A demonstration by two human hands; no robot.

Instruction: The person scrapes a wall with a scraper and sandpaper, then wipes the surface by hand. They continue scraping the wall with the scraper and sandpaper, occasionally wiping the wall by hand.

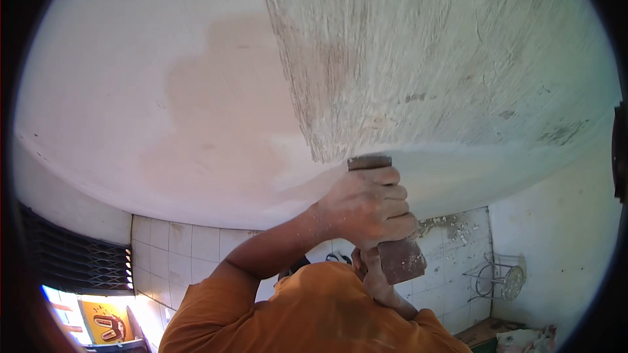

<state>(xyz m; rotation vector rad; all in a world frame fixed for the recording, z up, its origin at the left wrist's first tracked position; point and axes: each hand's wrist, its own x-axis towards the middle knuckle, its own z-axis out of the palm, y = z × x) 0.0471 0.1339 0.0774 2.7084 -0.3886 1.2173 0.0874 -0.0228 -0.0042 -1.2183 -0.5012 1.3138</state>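
My left hand [369, 209], dusted white, is wrapped around a flat brown block [402, 263]. The block's narrow top end sticks out above the knuckles, right at the wall, and its wider lower part hangs below the fingers with white dust on it. My right hand [374, 274] is lower, close to my chest, against the left edge of that lower part; its fingers are curled and partly hidden. Ahead is the white wall [131, 91], rough and streaked with scraped marks [405, 46] on the upper right, with a smoother pinkish patch [222, 104] to the left.
White crumbs [461, 230] lie on the tiled floor [451, 287] below. A round metal-framed stool [504, 281] stands by the right wall. Pale plastic bags [526, 340] sit in the lower right corner. At left are a dark folding grille [72, 248] and a yellow poster [104, 320].
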